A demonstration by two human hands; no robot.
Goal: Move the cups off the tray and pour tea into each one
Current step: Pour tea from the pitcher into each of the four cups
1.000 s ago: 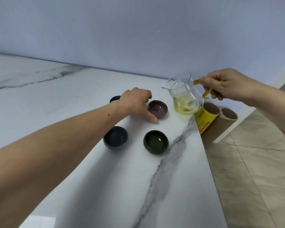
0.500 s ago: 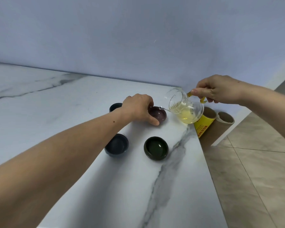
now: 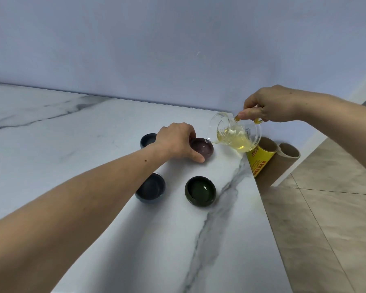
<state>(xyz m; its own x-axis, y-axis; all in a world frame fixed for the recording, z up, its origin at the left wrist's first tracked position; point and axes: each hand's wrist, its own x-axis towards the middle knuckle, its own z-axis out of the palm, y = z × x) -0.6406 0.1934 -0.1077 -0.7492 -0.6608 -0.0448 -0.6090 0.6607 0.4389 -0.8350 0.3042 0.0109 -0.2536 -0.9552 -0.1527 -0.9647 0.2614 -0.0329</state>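
Several small cups stand on the white marble table (image 3: 93, 127). My left hand (image 3: 178, 140) grips the left side of the purple cup (image 3: 203, 148), thumb at its near rim. My right hand (image 3: 270, 104) holds the yellow handle of a glass pitcher (image 3: 235, 134) of pale yellow tea. The pitcher is tilted left with its spout just over the purple cup's right rim. A dark green cup (image 3: 200, 191) with liquid in it sits nearer me. A dark blue cup (image 3: 151, 188) is partly under my forearm. Another dark cup (image 3: 147, 140) peeks out behind my left hand. No tray is in view.
The table's right edge runs close to the cups. Beyond it, a yellow-labelled cardboard tube (image 3: 260, 159) and a plain one (image 3: 287, 151) lean by the wall, over a tiled floor (image 3: 325, 218). A pale blue wall rises behind the table.
My right hand brought the pitcher down and left, tipping it from upright until its spout reached the purple cup. My left hand closed around that cup.
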